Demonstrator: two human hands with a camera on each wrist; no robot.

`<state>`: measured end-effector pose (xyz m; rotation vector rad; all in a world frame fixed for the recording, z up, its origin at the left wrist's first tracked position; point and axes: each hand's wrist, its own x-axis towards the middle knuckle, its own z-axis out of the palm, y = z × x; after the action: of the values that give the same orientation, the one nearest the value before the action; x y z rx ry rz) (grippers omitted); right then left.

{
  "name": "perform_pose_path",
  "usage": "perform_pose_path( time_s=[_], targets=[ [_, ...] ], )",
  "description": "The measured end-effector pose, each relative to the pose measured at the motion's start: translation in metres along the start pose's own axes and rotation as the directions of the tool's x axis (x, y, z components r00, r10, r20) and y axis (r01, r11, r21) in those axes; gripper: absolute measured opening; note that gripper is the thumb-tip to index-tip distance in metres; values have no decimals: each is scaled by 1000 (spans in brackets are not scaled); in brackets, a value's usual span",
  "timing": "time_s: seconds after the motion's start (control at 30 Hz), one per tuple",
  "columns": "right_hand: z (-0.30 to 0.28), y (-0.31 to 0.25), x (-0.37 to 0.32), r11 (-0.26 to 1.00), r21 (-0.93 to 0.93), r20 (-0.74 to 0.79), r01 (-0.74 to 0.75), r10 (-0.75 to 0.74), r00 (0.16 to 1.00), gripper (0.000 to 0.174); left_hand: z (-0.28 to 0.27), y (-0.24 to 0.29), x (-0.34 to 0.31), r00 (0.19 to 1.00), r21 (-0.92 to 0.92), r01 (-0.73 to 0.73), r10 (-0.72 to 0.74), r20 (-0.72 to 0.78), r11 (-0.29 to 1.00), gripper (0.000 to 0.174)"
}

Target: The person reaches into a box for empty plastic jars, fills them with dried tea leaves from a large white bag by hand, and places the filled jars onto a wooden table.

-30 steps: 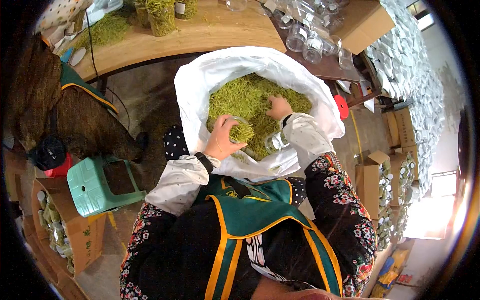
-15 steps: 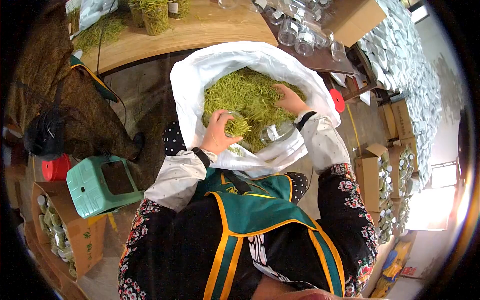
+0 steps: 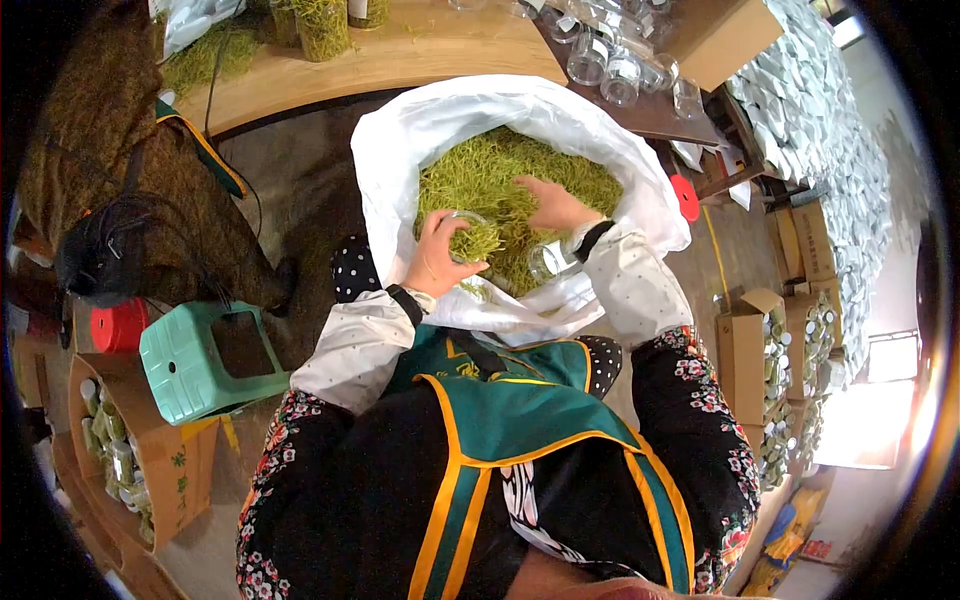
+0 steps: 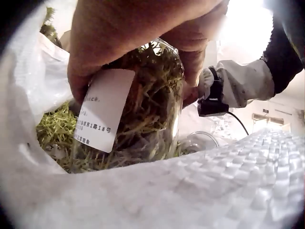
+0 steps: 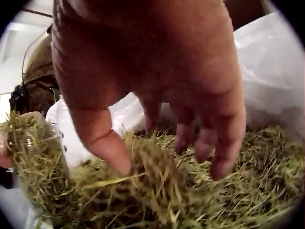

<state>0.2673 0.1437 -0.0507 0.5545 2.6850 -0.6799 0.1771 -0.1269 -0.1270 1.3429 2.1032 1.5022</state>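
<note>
In the head view my left hand [image 3: 435, 258] grips a clear jar [image 3: 474, 238] filled with green-yellow dried strands, near the left side of a white woven sack [image 3: 385, 160]. A white printed label [image 4: 106, 110] on this jar shows in the left wrist view. My right hand [image 3: 560, 208] reaches into the loose strands [image 3: 470, 165] right of the jar. In the right wrist view, the right hand [image 5: 152, 81] has its thumb and fingers spread, tips down in the strands [image 5: 257, 171]. Another clear jar [image 3: 550, 260] lies in the sack below my right hand.
A wooden table [image 3: 430, 60] with filled jars [image 3: 322, 28] stands beyond the sack, beside several empty jars [image 3: 620, 80]. At the left are another person [image 3: 150, 200], a green stool [image 3: 190, 365] and a carton of jars [image 3: 170, 460]. More cartons [image 3: 742, 360] stand at the right.
My right hand has moved left across the strands, closer to the held jar. My left hand keeps its grip on that jar. The head view has shifted slightly.
</note>
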Motion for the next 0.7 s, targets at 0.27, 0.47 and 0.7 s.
perform_pose_path(
  time_s=[0.27, 0.47, 0.7],
  targets=[
    [51, -64, -15, 937, -348, 5, -19, 23, 1000, 107, 2, 0, 2, 1000, -1, -7, 7, -23, 1000, 69],
    [84, -28, -3, 934, -351, -246, 68, -161, 956, 60, 6, -2, 6, 999, 3, -41, 41, -24, 999, 69],
    [15, 3, -14, 961, 274, -490, 33, 110, 864, 87, 10, 26, 28, 999, 19, 47, -47, 27, 999, 96]
  ],
)
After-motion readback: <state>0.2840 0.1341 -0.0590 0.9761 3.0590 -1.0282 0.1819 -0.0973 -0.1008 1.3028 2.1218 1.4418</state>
